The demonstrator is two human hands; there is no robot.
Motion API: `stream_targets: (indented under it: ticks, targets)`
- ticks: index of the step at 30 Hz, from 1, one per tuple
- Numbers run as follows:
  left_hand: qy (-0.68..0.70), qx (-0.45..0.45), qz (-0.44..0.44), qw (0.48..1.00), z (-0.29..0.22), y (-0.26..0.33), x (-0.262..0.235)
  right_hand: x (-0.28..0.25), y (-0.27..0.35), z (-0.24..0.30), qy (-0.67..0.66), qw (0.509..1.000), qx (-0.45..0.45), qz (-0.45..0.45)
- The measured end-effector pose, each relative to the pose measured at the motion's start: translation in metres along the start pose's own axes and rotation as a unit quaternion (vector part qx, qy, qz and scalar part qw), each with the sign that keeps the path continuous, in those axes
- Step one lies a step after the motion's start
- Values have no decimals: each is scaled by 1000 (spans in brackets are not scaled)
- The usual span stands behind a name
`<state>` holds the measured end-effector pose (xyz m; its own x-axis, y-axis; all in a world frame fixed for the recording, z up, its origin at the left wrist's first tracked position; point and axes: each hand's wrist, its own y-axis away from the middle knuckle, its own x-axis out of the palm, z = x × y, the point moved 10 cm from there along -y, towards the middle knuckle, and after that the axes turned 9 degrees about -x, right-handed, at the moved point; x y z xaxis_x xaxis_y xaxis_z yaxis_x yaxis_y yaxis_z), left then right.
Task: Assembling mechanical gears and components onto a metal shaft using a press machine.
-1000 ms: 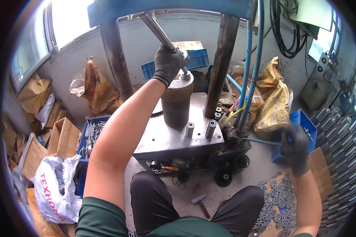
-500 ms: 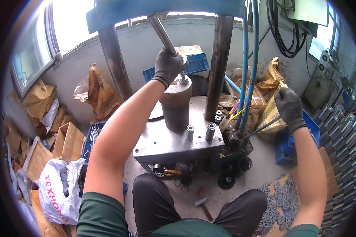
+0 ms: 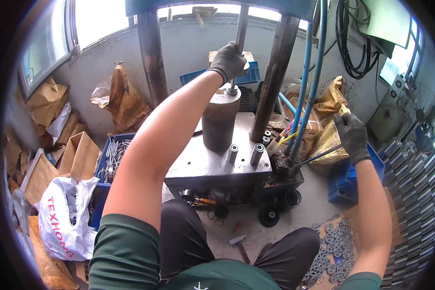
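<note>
My left hand (image 3: 229, 62), in a dark grey glove, is closed around a steel rod (image 3: 242, 29) under the blue crosshead of a press (image 3: 217, 6). The rod stands nearly upright. Beneath the hand, a small pin (image 3: 232, 89) sticks up from the top of a thick steel cylinder (image 3: 219, 123), which stands on the metal press table (image 3: 193, 162). My gloved right hand (image 3: 353, 138) grips the end of a thin lever (image 3: 324, 153) that runs to the pump unit beside the table. Two short bearing-ended tubes (image 3: 257, 154) stand at the table's right front.
Blue hoses (image 3: 306, 87) rise right of the press column (image 3: 275, 72). A blue crate of metal rods (image 3: 115, 152) and a white sack (image 3: 65, 217) lie left. Stacked metal bars (image 3: 415, 193) and flat grey rings (image 3: 331, 246) are right. A hammer (image 3: 239, 244) lies on the floor.
The rod has swung from a slant to nearly upright, and my left hand has moved up and right with it. My right hand stays on the lever. The view has shifted slightly.
</note>
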<state>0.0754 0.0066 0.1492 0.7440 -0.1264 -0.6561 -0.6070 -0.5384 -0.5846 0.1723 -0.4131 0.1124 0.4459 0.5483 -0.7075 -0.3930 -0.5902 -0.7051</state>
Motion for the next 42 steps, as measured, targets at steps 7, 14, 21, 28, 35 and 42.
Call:
stream_targets:
  ticks: [7, 14, 21, 28, 35, 42]
  targets:
    - [-27, -41, 58, 997, -18, -5, 5, -19, 35, 12, -6, 998, -52, -20]
    - [-75, 31, 26, 996, -6, -15, 15, -48, 122, 49, -79, 991, -103, 34]
    - [-79, 80, -5, 994, 0, -28, 22, -36, 147, 64, -130, 974, -52, 181]
    - [-58, 11, 12, 998, -4, -9, 8, -18, 152, 105, -86, 933, -124, 327]
    - [-128, 39, -4, 991, 18, -28, 27, -12, 163, 102, -119, 910, -142, 371]
    - [4, -22, 16, 1000, 3, -7, 8, -30, 184, 92, -146, 946, -69, 282]
